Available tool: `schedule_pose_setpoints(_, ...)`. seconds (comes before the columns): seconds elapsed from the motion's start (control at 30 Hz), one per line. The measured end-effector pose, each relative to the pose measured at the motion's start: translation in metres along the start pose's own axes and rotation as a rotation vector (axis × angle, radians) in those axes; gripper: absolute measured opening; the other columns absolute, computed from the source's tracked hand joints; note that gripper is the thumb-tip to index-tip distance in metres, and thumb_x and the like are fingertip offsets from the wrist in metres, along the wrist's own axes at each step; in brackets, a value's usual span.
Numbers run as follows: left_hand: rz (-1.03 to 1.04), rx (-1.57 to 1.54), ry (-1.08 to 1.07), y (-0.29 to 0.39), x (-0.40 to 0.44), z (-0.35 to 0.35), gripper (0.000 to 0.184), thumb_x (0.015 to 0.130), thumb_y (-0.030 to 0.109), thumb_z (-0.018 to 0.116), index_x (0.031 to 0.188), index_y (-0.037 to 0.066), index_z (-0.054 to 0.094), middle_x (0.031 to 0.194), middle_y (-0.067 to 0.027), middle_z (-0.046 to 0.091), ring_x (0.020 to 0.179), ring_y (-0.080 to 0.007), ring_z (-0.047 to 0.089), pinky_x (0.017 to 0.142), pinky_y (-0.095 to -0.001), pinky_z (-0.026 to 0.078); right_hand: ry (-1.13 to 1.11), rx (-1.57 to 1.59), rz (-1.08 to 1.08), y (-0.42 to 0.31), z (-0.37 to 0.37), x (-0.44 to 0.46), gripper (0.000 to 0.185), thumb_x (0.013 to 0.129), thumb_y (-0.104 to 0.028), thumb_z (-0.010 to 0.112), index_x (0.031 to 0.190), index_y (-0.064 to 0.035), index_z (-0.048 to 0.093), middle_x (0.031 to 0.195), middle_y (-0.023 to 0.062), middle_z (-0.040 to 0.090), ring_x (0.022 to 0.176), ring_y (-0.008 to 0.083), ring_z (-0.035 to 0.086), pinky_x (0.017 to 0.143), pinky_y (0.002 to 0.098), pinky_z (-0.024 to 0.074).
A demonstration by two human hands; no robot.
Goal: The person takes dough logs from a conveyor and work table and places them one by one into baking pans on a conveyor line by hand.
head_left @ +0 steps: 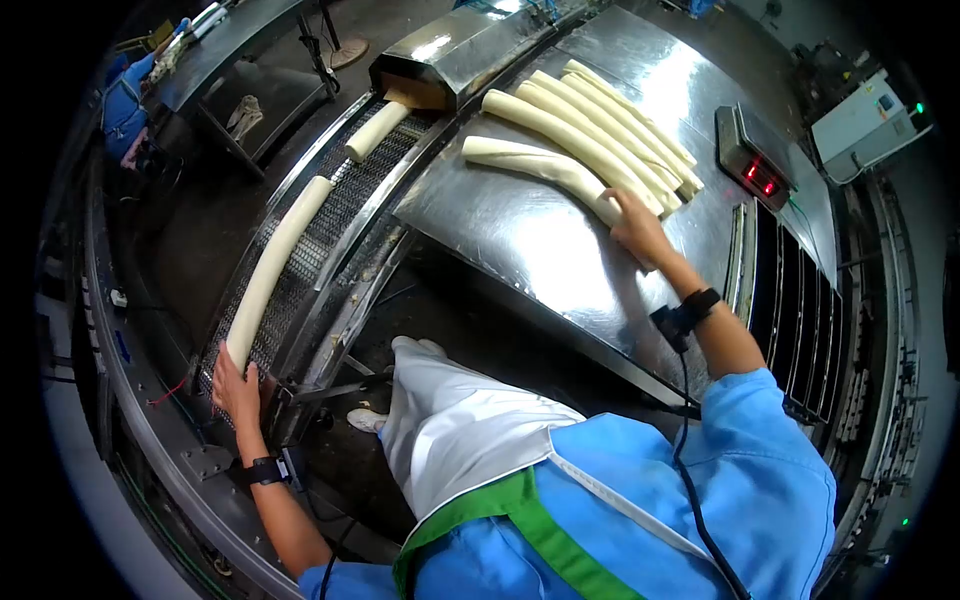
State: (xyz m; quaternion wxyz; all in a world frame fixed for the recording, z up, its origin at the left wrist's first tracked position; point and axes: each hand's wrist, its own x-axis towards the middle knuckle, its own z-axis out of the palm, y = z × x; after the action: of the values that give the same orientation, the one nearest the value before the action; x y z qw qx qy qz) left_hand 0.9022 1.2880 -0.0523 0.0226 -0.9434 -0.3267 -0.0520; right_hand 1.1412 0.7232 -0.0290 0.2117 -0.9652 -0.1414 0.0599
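A long pale dough roll [273, 268] lies along the mesh conveyor [318, 232] on the left. My left hand [236, 392] is at its near end, fingers and thumb around the tip. On the steel table [480, 235], several similar rolls lie side by side. My right hand [637, 228] grips the near end of the closest one, a slightly bent dough roll [535, 164] with a visible seam. The fingers partly hide that end. Farther along the belt, a shorter-looking dough roll [377, 132] lies partly under the metal hood.
A metal hood [430, 50] covers the belt's far part. A scale with red digits [757, 165] stands at the table's right, beside a dark slatted rack [795, 300]. Another person in blue [125, 105] is at the far left, near a steel table [225, 45].
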Motion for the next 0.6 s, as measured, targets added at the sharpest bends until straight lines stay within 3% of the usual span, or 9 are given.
schedule_pose_setpoints(0.03, -0.043, 0.043, -0.018, -0.002, -0.003, -0.004, 0.061, 0.074, 0.025, 0.054, 0.127, 0.018, 0.024, 0.123, -0.0071, 0.037, 0.113, -0.0265, 0.034, 0.089, -0.0461, 0.024, -0.061, 0.191, -0.152, 0.01, -0.01, 0.003, 0.046, 0.067, -0.009, 0.05, 0.112, -0.0095, 0.041, 0.104, 0.0131, 0.046, 0.1, 0.0266, 0.044, 0.083, 0.0336, 0.0375)
schedule_pose_setpoints(0.1, -0.064, 0.038, -0.028, -0.006, -0.002, -0.007, 0.06, 0.074, 0.024, 0.055, 0.127, 0.02, 0.026, 0.122, -0.0055, 0.039, 0.112, -0.0263, 0.035, 0.089, -0.0455, 0.023, -0.409, 0.789, 0.138, 0.015, -0.031, -0.002, 0.04, 0.071, -0.012, 0.047, 0.11, -0.0075, 0.042, 0.104, 0.0116, 0.048, 0.096, 0.0211, 0.048, 0.08, 0.0331, 0.0401)
schedule_pose_setpoints(0.13, -0.068, 0.042, -0.046, -0.014, 0.0, -0.005, 0.059, 0.074, 0.024, 0.055, 0.126, 0.02, 0.027, 0.121, -0.0049, 0.039, 0.11, -0.0259, 0.036, 0.089, -0.0451, 0.023, -0.501, 0.664, 0.309, 0.027, -0.035, -0.002, 0.035, 0.074, -0.016, 0.045, 0.107, -0.0065, 0.045, 0.103, 0.0127, 0.05, 0.093, 0.0218, 0.05, 0.075, 0.0331, 0.0421)
schedule_pose_setpoints(0.17, -0.072, 0.047, -0.066, -0.017, 0.001, -0.007, 0.058, 0.074, 0.024, 0.055, 0.125, 0.02, 0.029, 0.12, -0.0044, 0.04, 0.109, -0.0255, 0.038, 0.089, -0.0447, 0.022, -0.501, 0.663, 0.31, 0.032, -0.039, 0.0, 0.035, 0.074, -0.016, 0.045, 0.107, -0.0065, 0.045, 0.103, 0.0127, 0.05, 0.093, 0.0218, 0.05, 0.075, 0.0331, 0.0421)
schedule_pose_setpoints(0.23, -0.099, 0.055, -0.094, -0.021, 0.003, -0.013, 0.057, 0.073, 0.024, 0.056, 0.124, 0.019, 0.03, 0.119, -0.0044, 0.041, 0.108, -0.0251, 0.039, 0.089, -0.0444, 0.022, -0.505, -0.405, 0.284, 0.036, -0.043, 0.006, 0.033, 0.074, -0.019, 0.044, 0.105, -0.0062, 0.047, 0.095, 0.0153, 0.052, 0.09, 0.0252, 0.051, 0.071, 0.0348, 0.0431)
schedule_pose_setpoints(0.27, -0.124, 0.064, -0.123, -0.022, 0.003, -0.015, 0.056, 0.073, 0.025, 0.056, 0.123, 0.019, 0.031, 0.118, -0.0043, 0.042, 0.106, -0.0247, 0.04, 0.089, -0.0442, 0.022, -0.504, -0.408, 0.283, 0.03, -0.041, 0.001, 0.033, 0.074, -0.019, 0.044, 0.105, -0.0062, 0.047, 0.095, 0.0153, 0.052, 0.09, 0.0252, 0.051, 0.071, 0.0348, 0.0431)
schedule_pose_setpoints(0.37, -0.074, 0.036, -0.092, -0.043, 0.009, -0.001, 0.057, 0.071, 0.024, 0.057, 0.122, 0.018, 0.033, 0.117, -0.005, 0.043, 0.105, -0.0249, 0.042, 0.089, -0.0436, 0.022, 0.11, -0.252, -0.025, -0.009, -0.02, -0.018, 0.033, 0.07, -0.014, 0.051, 0.101, -0.0076, 0.048, 0.085, 0.016, 0.052, 0.084, 0.0299, 0.05, 0.071, 0.0368, 0.0411)
schedule_pose_setpoints(0.5, -0.014, 0.008, -0.11, -0.035, 0.01, -0.018, 0.057, 0.069, 0.023, 0.059, 0.121, 0.017, 0.035, 0.115, -0.0072, 0.044, 0.104, -0.0258, 0.043, 0.088, -0.0447, 0.023, 0.2, -0.394, -0.143, -0.026, 0.016, 0.013, 0.042, 0.064, -0.01, 0.056, 0.104, -0.0083, 0.043, 0.087, 0.017, 0.05, 0.082, 0.0331, 0.049, 0.071, 0.0393, 0.0404)
schedule_pose_setpoints(0.6, 0.001, 0.004, -0.11, -0.034, 0.01, -0.026, 0.055, 0.067, 0.021, 0.059, 0.118, 0.015, 0.038, 0.11, -0.01, 0.048, 0.1, -0.0278, 0.046, 0.084, -0.0443, 0.029, 0.211, -0.118, -0.113, -0.021, 0.025, 0.039, 0.041, 0.064, -0.013, 0.057, 0.101, -0.0056, 0.041, 0.088, 0.0195, 0.05, 0.085, 0.0344, 0.049, 0.07, 0.0387, 0.0404)
